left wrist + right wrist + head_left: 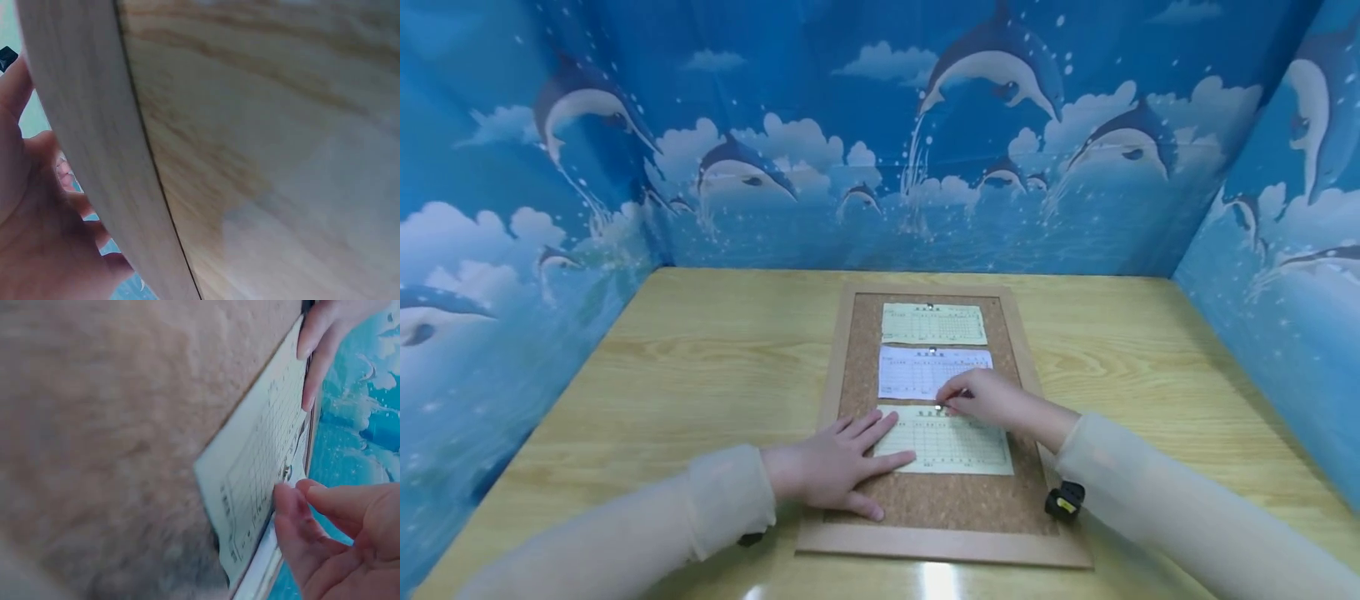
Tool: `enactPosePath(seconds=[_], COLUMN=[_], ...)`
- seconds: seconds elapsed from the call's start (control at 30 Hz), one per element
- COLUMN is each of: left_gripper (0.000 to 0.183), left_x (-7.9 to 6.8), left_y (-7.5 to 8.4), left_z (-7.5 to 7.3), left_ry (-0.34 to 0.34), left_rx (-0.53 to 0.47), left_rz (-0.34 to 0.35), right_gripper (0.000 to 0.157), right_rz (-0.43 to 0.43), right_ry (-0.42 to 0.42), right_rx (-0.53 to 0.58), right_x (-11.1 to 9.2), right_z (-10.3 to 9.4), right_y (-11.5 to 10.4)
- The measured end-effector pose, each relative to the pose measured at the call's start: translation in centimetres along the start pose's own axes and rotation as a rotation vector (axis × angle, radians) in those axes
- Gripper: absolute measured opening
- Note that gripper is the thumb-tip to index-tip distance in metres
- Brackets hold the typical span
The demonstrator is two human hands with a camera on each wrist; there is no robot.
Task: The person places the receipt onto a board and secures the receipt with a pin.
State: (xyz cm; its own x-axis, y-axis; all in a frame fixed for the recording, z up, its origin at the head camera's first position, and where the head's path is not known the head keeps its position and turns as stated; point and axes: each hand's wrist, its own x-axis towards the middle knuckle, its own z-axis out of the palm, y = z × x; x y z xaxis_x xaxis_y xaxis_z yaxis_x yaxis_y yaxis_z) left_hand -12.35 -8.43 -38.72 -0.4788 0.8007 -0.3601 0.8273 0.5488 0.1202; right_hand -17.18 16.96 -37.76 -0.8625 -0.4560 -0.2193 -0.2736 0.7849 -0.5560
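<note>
A wood-framed cork board [940,504] lies on the table with three printed slips on it, one above another. My left hand [842,467] rests with spread fingers on the left edge of the lowest pale green slip [962,446] and on the cork beside it. At that slip's top edge, my right hand [981,398] pinches a small shiny pushpin [937,407] between thumb and forefinger; the right wrist view shows these fingertips [284,495] close together against the paper. Above lies a white slip [910,375], partly covered by my right hand.
The top pale green slip [932,325] has a small shiny pin [930,307] at its upper edge, and the white slip has one [932,350] too. Wood-grain table [722,358] surrounds the board. Blue dolphin-print curtains [820,217] enclose the back and sides.
</note>
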Motion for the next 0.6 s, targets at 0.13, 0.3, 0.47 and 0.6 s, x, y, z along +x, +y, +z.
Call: enactPosePath(seconds=[0.13,0.3,0.47,0.6], left_gripper=[0.073,0.074,0.074,0.074], left_x=[-0.1,-0.2,-0.2,0.0], left_y=[-0.1,-0.2,-0.3,-0.4], left_z=[0.1,0.1,0.2,0.2], left_ry=[0.01,0.021,0.023,0.015], left_rx=[-0.008,-0.021,-0.014,-0.032], left_rz=[0.002,0.012,0.022,0.022], right_gripper=[0.025,0.035,0.038,0.04], right_rz=[-0.105,-0.17,-0.186,-0.176], right_ry=[0.024,0.031,0.035,0.022], right_rx=[-0.205,-0.315,-0.298,-0.29], right_x=[-1.4,-2.6,-3.0,-3.0], right_z=[0.3,0.8,1.1,1.0], right_y=[-0.2,-0.4,-0.5,-0.5])
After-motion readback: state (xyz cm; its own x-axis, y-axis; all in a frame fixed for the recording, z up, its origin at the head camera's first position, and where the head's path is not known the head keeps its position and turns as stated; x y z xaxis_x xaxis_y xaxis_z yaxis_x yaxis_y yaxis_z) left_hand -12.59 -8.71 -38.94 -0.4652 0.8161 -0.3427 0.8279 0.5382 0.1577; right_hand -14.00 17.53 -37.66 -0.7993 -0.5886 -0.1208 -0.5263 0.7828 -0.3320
